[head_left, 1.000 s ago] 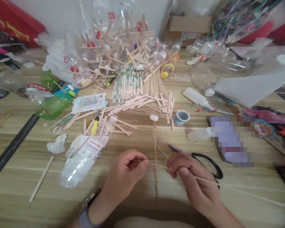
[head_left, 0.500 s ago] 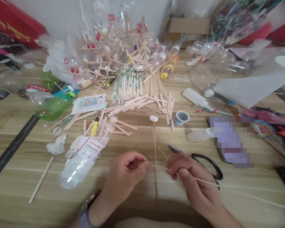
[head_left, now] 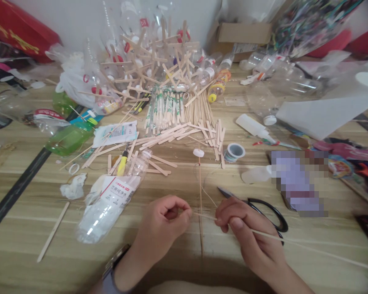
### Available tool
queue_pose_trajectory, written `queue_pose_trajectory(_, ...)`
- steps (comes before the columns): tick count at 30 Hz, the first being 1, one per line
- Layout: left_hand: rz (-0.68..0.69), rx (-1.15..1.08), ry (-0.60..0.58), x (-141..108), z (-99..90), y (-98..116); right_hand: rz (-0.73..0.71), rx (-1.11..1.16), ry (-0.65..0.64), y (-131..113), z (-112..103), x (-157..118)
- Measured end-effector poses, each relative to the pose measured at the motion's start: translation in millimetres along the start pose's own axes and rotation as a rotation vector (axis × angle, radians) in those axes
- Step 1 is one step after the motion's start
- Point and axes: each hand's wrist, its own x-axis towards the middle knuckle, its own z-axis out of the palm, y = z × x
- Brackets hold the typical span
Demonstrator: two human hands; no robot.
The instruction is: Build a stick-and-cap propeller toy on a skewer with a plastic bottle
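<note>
My right hand (head_left: 248, 234) is closed around a thin bamboo skewer (head_left: 315, 250), which runs out toward the right edge. My left hand (head_left: 165, 224) pinches the skewer's other end between thumb and forefinger. A thin thread (head_left: 209, 196) rises from the right hand's fingertips toward a second skewer (head_left: 201, 204), which lies on the table between my hands. This skewer carries a white bottle cap (head_left: 198, 152) near its far end. Black-handled scissors (head_left: 271, 212) lie partly hidden behind my right hand.
Left of my hands lies a clear plastic bottle (head_left: 107, 208), with a loose craft stick (head_left: 53, 232) beside it. A spool (head_left: 234, 152) and a phone (head_left: 294, 179) are to the right. Many craft sticks (head_left: 171, 136), wrapped chopsticks (head_left: 167, 106) and bottles fill the back.
</note>
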Motion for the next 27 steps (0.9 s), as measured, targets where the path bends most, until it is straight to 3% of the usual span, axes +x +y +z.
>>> queue_pose_trajectory(9,0.057,0.019,-0.052,-0.5,-0.6,-2.8,0.093,0.101,-0.003,1.3,-0.6,-2.1)
queue_pose_trajectory(18,-0.021,-0.172,-0.362,4.2,-8.7,-1.3,0.272,0.469,0.041,3.7,-0.3,-3.9)
queue_pose_trajectory(27,0.089,-0.376,-0.491,2.0,-11.8,-1.4,0.503,0.808,0.138,-10.6,7.0,1.5)
